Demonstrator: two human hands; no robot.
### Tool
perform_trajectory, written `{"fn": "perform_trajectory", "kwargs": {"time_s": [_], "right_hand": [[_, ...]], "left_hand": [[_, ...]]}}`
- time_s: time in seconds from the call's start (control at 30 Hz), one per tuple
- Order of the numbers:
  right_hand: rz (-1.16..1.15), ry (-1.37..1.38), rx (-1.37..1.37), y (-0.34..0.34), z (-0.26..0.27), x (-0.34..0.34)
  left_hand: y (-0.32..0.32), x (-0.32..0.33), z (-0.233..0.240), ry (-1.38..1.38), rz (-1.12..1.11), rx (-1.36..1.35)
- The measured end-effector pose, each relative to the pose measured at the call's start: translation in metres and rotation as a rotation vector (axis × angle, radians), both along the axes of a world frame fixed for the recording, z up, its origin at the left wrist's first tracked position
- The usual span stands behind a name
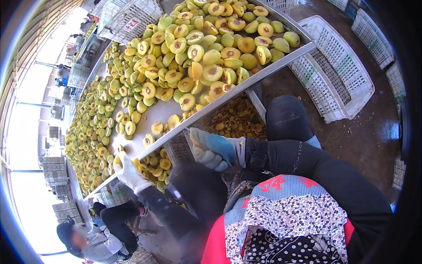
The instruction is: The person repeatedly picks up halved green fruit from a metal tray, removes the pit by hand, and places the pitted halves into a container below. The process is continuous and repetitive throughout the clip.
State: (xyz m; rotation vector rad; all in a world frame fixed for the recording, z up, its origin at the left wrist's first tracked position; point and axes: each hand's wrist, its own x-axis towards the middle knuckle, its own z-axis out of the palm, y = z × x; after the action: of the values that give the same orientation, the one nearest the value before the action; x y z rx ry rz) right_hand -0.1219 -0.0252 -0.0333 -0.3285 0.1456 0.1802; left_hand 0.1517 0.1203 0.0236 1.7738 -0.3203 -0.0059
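My left hand [129,172], in a white glove, is at the near rim of a metal sorting table [151,115]. Bright yellow fruit flesh [136,164] shows against its fingers, which appear closed on a fruit half. Heaped over the table are halved yellow-green stone fruits [211,72], many with brown pit hollows facing up. My right hand [212,150] wears a blue and grey glove and sits just outside the rim, above my lap. Its fingers are curled, with an orange-brown streak along the thumb side; whether anything is inside is hidden.
Under the table are a container of fruit scraps [234,118] and a crate of fruit halves [160,166]. White plastic crates [343,66] stand on the wet floor at right. Another crate [128,19] rests at the table's far side. A seated person [102,237] is at lower left.
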Motion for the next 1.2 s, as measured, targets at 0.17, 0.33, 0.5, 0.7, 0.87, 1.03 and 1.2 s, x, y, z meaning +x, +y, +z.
{"fn": "perform_trajectory", "kwargs": {"time_s": [0.17, 0.33, 0.5, 0.7, 0.87, 1.03, 1.2], "right_hand": [[-0.061, 0.226, -0.311, 0.002, 0.019, 0.001], [-0.102, 0.356, -0.405, 0.002, 0.028, 0.008], [-0.34, 0.27, -0.592, 0.007, -0.03, 0.042], [-0.366, 0.206, -0.603, -0.006, 0.003, 0.017], [-0.325, 0.142, -0.516, 0.003, 0.007, 0.018], [-0.419, 0.181, -0.621, -0.001, 0.003, 0.024], [-0.644, 0.068, -1.044, 0.001, 0.005, 0.024]], "left_hand": [[-0.05, 0.011, -0.009, -0.522, -0.214, 0.797], [-0.093, 0.029, -0.052, -0.492, -0.527, 1.177], [-0.064, 0.038, -0.041, -0.504, -0.441, 0.709], [0.015, 0.029, 0.037, -0.506, -0.26, 0.981], [-0.011, 0.072, -0.033, -0.415, -0.277, 1.039], [-0.06, 0.046, -0.047, -0.258, -0.524, 1.013], [-0.079, -0.019, -0.008, 0.204, -0.645, 0.167]]}}
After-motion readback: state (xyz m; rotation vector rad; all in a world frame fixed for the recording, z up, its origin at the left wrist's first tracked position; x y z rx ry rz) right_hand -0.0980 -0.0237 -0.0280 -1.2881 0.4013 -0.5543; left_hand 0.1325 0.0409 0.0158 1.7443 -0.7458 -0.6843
